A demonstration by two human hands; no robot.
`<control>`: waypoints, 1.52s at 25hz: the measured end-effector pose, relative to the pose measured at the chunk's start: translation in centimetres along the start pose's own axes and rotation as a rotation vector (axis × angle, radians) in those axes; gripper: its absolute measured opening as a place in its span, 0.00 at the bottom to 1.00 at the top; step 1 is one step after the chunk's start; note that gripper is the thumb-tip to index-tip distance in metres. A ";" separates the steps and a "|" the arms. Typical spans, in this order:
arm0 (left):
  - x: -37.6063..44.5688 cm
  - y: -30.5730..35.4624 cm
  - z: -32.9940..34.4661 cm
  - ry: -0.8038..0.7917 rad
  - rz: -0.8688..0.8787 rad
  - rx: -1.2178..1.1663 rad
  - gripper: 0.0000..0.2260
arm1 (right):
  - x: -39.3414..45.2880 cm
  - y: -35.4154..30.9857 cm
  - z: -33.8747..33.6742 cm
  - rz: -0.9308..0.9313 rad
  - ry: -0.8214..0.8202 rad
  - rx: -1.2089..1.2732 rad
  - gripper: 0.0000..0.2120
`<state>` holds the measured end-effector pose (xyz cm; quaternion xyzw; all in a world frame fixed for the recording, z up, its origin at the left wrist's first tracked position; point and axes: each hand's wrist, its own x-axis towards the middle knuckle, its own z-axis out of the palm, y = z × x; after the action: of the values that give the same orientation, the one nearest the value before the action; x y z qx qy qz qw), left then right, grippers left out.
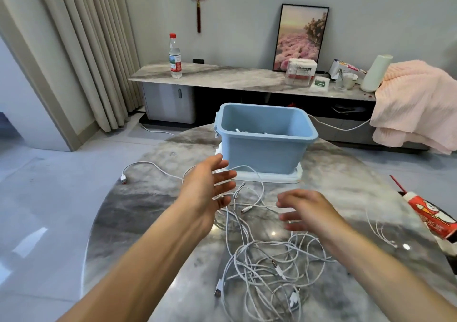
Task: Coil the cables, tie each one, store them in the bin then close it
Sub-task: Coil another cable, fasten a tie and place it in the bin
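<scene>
A tangle of several white cables [267, 265] lies loose on the round marble table [148, 223] in front of me. Behind it stands an open light-blue bin [262, 146] with some white cable ends showing inside; it sits on its pale lid [294, 176]. My left hand [210, 183] hovers above the cables near the bin's front left corner, palm turned right, fingers spread. My right hand [304, 208] hovers palm down over the tangle, fingers loosely bent. Neither hand holds anything. One cable runs left to a red-tipped plug [123, 179].
A red and white carton [430, 218] lies at the table's right edge. Beyond the table stands a low marble cabinet [222, 77] with a water bottle [175, 57], a framed picture, tissue packs and a pink blanket [415, 104]. Curtains hang at left.
</scene>
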<state>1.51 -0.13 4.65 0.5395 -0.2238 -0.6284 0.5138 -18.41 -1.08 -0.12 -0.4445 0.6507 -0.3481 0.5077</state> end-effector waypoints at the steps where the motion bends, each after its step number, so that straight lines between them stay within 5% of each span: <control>1: 0.1 -0.2 0.1 0.007 0.003 0.008 0.09 | 0.5 1.4 -0.3 -0.037 0.056 -0.161 0.09; 3: 0.1 -0.6 0.2 0.018 0.007 0.024 0.08 | 1.7 3.9 -0.4 -0.148 0.091 -0.644 0.21; 5: 0.3 -1.0 0.1 0.035 0.001 0.058 0.08 | 2.8 4.7 -0.2 -0.168 0.096 -0.780 0.20; 7: 0.7 -1.2 -0.3 0.069 0.003 0.065 0.08 | 3.1 3.9 -0.2 -0.198 0.023 -0.617 0.08; 12: 2.2 -1.5 -0.2 0.098 0.201 0.312 0.08 | -1.8 -3.8 -3.4 -0.551 0.045 -0.116 0.09; 15: 1.5 -2.6 0.6 -0.091 0.442 0.730 0.22 | -4.2 -5.8 -5.6 -0.674 -0.001 0.087 0.10; 17: 1.0 -3.1 1.0 -0.220 0.488 0.758 0.17 | -4.6 -5.8 -6.2 -0.697 0.022 0.164 0.11; 18: 0.8 -3.2 1.0 -0.272 0.479 0.722 0.10 | -4.5 -5.8 -6.3 -0.685 0.047 0.195 0.12; 20: 0.7 -3.5 0.6 -0.338 0.458 0.720 0.12 | -3.6 -5.6 -6.9 -0.582 0.107 0.164 0.13; 22: 1.5 -4.1 0.1 -0.330 0.492 0.901 0.10 | -2.0 -4.7 -8.1 -0.375 0.152 -0.251 0.13; 25: 2.3 -4.8 -0.4 -0.289 0.523 1.135 0.06 | -0.8 -2.5 -8.7 0.069 -0.044 -1.003 0.11; 28: 2.7 -4.8 -0.2 -0.329 0.527 1.304 0.05 | 0.0 -2.0 -7.8 0.029 -0.010 -1.283 0.13; 30: 3.0 -5.0 -0.4 -0.393 0.496 1.418 0.05 | 0.7 -4.1 -6.6 -0.213 -0.020 -1.194 0.24; 31: 3.1 -5.3 -0.4 -0.426 0.489 1.481 0.06 | 1.2 -5.5 -5.9 -0.310 -0.074 -0.958 0.26; 33: 3.3 -6.0 -0.4 -0.491 0.500 1.592 0.12 | 3.0 -7.1 -2.9 -0.266 -0.198 -0.437 0.16; 34: 3.3 -6.3 -0.3 -0.519 0.513 1.631 0.15 | 4.7 -6.9 -1.3 -0.232 -0.181 -0.394 0.12; 38: 3.6 -7.0 -0.1 -0.563 0.557 1.677 0.19 | 11.5 0.7 3.3 -0.089 0.009 -0.987 0.15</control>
<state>-0.78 -0.74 -2.85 0.4890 -0.8432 -0.2228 0.0147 -16.42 -11.58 -5.57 -0.6577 0.7205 -0.0218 0.2186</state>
